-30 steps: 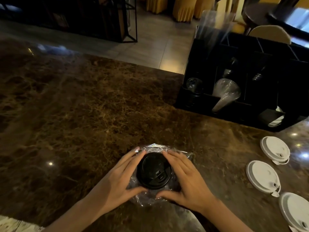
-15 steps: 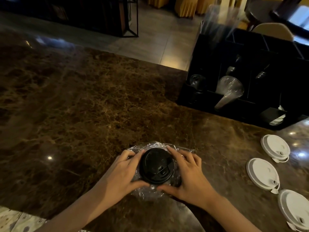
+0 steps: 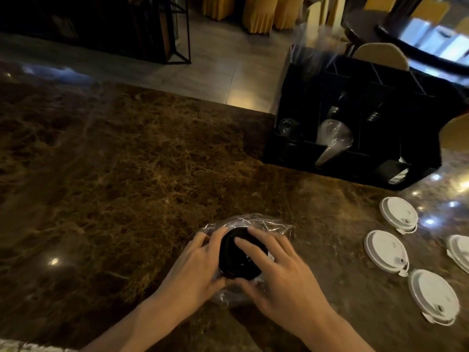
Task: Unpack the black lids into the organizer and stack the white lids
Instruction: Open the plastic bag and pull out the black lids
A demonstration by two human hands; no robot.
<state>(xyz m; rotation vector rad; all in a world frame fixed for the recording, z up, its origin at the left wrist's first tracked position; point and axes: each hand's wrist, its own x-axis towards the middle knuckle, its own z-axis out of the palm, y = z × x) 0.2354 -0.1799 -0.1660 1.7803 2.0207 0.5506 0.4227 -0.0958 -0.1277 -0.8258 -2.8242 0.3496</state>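
Both hands (image 3: 243, 273) grip black lids (image 3: 234, 260) between palms.

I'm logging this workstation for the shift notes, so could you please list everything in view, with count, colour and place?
Brown marble countertop: one, brown veined, fills the foreground.
Stack of black plastic lids: one stack, black, near centre, between both hands.
Crinkled clear plastic wrap: one, transparent, around the base of the stack.
White round plastic lids: four, white, lying apart on the counter at right.
Black compartmented organizer: one, black, far right of the counter.
Clear plastic cups: a tilted sleeve, transparent, in the organizer.
Yellow-covered chairs: several, yellow, background.
Left hand: one, against the stack's left side.
Right hand: one, fingers across the top lid.
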